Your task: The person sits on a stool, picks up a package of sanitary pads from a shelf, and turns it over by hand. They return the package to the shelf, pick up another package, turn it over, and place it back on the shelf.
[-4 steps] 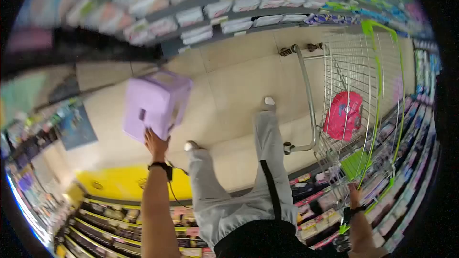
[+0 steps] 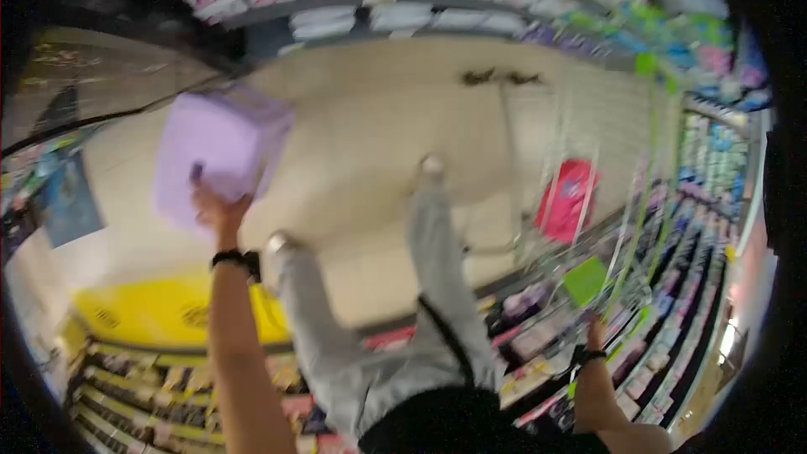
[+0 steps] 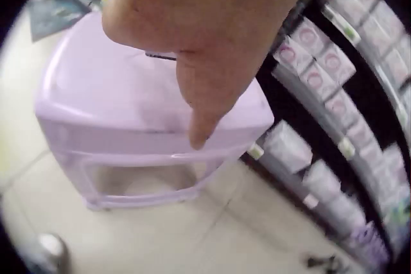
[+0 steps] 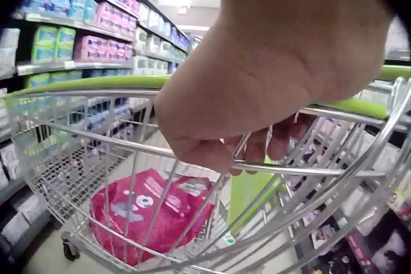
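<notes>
In a supermarket aisle, a person's left hand (image 2: 214,206) held a lilac plastic storage box (image 2: 218,151) aloft above the tiled floor (image 2: 378,118), fingers (image 3: 205,104) curled over its top. The right hand (image 2: 595,338) gripped the shopping cart (image 4: 128,158) by its green handle (image 4: 83,82), fingers wrapped round it. A pink bag (image 4: 151,213) lay inside the cart.

Shelves (image 2: 395,0) along the far side of the aisle hold rows of pale packets (image 3: 321,81). The floor (image 2: 378,118) is pale tile. A yellow sign (image 2: 160,311) lies low by nearer shelves, and a pink bag (image 4: 151,213) lies inside the wire basket
</notes>
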The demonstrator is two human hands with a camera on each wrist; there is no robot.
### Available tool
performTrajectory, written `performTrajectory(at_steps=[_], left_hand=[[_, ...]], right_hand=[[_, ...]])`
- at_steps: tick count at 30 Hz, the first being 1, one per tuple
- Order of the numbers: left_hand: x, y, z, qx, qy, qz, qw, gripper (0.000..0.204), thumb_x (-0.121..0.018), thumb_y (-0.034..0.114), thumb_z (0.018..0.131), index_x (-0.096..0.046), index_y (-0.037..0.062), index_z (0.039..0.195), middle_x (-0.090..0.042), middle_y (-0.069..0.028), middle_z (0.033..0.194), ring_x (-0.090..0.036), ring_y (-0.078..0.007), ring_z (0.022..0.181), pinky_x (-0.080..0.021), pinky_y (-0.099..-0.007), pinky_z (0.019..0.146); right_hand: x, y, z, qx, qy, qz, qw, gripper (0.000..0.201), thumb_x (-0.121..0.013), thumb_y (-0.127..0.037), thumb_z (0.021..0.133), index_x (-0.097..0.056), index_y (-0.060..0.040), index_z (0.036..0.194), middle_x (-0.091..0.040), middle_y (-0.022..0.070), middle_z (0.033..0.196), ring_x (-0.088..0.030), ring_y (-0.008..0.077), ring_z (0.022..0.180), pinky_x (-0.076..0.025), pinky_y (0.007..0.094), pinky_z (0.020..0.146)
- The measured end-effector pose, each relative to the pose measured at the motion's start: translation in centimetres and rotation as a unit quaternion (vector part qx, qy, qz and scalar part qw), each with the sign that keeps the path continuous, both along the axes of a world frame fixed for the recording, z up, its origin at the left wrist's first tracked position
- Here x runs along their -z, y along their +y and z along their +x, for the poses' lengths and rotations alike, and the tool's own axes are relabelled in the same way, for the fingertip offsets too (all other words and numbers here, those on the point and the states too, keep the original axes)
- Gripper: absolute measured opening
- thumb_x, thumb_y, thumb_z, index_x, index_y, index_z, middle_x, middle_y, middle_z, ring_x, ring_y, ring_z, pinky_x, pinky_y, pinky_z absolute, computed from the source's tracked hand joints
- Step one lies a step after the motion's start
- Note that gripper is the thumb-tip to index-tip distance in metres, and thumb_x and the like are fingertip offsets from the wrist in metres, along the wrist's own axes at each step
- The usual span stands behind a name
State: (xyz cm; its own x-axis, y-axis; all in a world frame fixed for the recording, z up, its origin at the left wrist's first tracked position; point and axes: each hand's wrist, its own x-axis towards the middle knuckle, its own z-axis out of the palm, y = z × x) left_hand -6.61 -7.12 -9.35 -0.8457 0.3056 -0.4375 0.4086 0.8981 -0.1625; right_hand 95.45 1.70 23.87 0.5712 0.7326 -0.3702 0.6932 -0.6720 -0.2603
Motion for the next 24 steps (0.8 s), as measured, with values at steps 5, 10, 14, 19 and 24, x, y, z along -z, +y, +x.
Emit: performTrajectory(at_steps=[5, 10, 14, 19, 24], left_hand=[[0.8, 4.4, 5.4, -0.012, -0.058, 0.098, 0.993, 0.114, -0.087, 0.036, 0.057, -0.025, 0.0049, 0.148, -0.034, -0.0092, 0.151, -0.027, -0.0314, 0.139, -0.028, -0.0558, 0.106], [-1.4, 3.4, 6.1, 0.080, -0.029, 0.048, 0.995, 0.111, -0.087, 0.040, 0.055, -0.034, 0.0007, 0.144, -0.036, -0.0122, 0.149, -0.034, -0.0341, 0.130, -0.026, -0.0502, 0.108], [-1.6, 4.5, 11.4, 0.107, -0.069, 0.068, 0.989, 0.114, -0.088, 0.034, 0.056, -0.027, 0.0006, 0.147, -0.034, -0.0134, 0.149, -0.035, -0.0348, 0.130, -0.027, -0.0472, 0.109], [0.3, 4.4, 20.4, 0.203, -0.148, 0.036, 0.967, 0.110, -0.085, 0.039, 0.062, -0.027, 0.0005, 0.147, -0.032, -0.0154, 0.150, -0.035, -0.0352, 0.132, -0.025, -0.0479, 0.111], [-0.1, 4.9, 27.0, 0.339, -0.201, -0.052, 0.918, 0.101, -0.073, 0.048, 0.074, -0.023, 0.0059, 0.150, -0.026, -0.0144, 0.154, -0.031, -0.0320, 0.135, -0.021, -0.0481, 0.114]], right_hand=[[-7.6, 4.4, -3.0, 0.194, 0.004, -0.240, 0.951, 0.019, -0.058, -0.027, 0.093, -0.062, -0.0084, 0.091, -0.062, 0.0089, 0.080, -0.049, 0.0178, 0.056, -0.037, 0.0339, 0.050], [-3.7, 5.4, -6.2, 0.142, 0.042, -0.182, 0.972, 0.017, -0.059, -0.021, 0.090, -0.060, -0.0073, 0.080, -0.058, 0.0080, 0.075, -0.048, 0.0204, 0.056, -0.037, 0.0362, 0.052], [-1.8, 3.9, -0.9, 0.271, 0.104, -0.130, 0.948, 0.012, -0.060, -0.019, 0.087, -0.062, -0.0070, 0.085, -0.062, 0.0097, 0.079, -0.058, 0.0227, 0.066, -0.041, 0.0390, 0.053], [-3.5, 5.7, -4.9, 0.255, 0.059, -0.209, 0.942, 0.014, -0.058, -0.020, 0.085, -0.056, -0.0071, 0.084, -0.060, 0.0069, 0.074, -0.060, 0.0215, 0.064, -0.038, 0.0361, 0.048], [-3.6, 8.9, -6.6, -0.007, 0.122, -0.006, 0.993, 0.013, -0.060, -0.019, 0.088, -0.052, -0.0090, 0.087, -0.046, -0.0013, 0.069, -0.048, 0.0143, 0.060, -0.037, 0.0314, 0.052]])
